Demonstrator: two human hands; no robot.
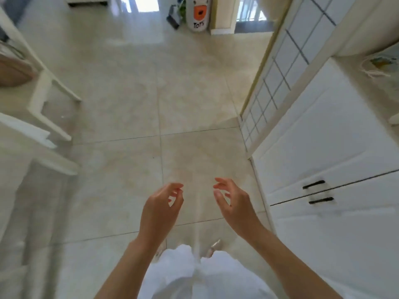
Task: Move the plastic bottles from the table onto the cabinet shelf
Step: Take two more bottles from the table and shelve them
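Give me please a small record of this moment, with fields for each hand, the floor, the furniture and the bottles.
left hand: left hand, empty, fingers loosely curled, held over the floor
right hand: right hand, empty, fingers open and curved
floor: pale glossy tiled floor
right side: white cabinet with two black bar handles, doors closed
left side: white wooden chair, blurred
far end: white toy bin with orange patch
plastic bottles: none in view
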